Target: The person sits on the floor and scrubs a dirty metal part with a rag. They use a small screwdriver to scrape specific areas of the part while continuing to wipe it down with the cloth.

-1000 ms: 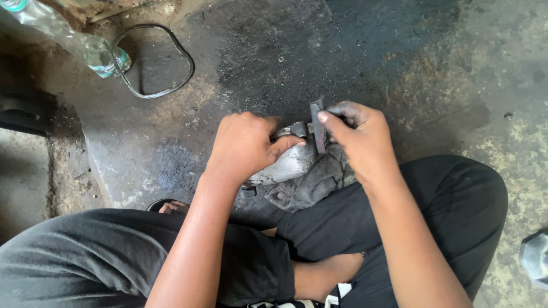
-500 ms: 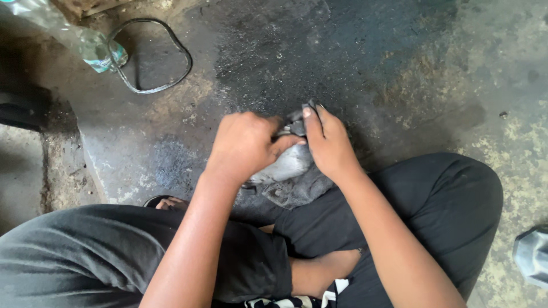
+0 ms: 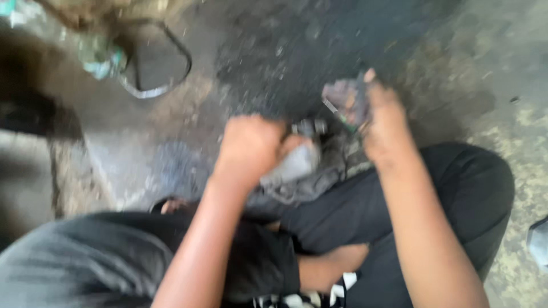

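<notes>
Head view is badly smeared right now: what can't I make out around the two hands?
- Head view: motion blur smears the whole frame.
- Left hand: its fingers cover most of the grey metal part; shape unreadable.
- Right hand: grips a dark piece; blur hides what it is.
- Grey rag: partly under the part and hands.
- Bottle: blurred, top cut by the edge.
- Metal object: cut off by the right edge.

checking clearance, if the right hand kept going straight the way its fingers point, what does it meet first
Probably only the dark stained floor: the right hand points up-frame, gripping a dark strip. Blur leaves depth unclear.
</notes>
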